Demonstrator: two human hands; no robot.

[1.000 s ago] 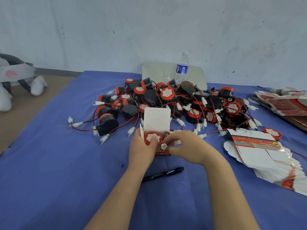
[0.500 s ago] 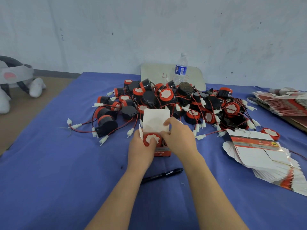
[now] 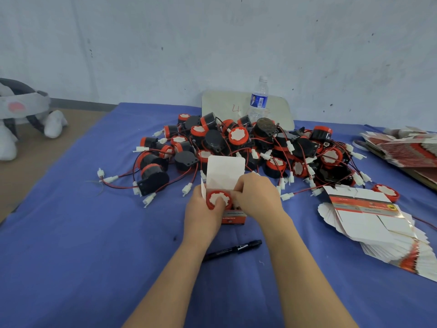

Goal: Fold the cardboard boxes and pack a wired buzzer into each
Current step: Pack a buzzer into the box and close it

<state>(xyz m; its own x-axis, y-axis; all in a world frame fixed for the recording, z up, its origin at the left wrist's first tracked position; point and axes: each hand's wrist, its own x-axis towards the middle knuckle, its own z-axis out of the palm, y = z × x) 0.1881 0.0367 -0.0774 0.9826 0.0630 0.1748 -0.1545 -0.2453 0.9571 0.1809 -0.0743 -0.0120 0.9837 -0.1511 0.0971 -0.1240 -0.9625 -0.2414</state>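
Both hands at an open box with a buzzer seated in it.
The left hand (image 3: 201, 215) grips the small red-and-white cardboard box (image 3: 233, 217), thumb pressing the round red-rimmed black buzzer (image 3: 218, 199) in its mouth. The right hand (image 3: 257, 197) curls its fingers into the opening beside it; what they hold I cannot tell. Behind lies the tangled pile of wired buzzers (image 3: 255, 147), to the right a fanned stack of flat boxes (image 3: 373, 223).

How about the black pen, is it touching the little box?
Apart. The head view shows a strip of bare blue cloth between the pen and the bottom edge of the box, which stands beyond it.
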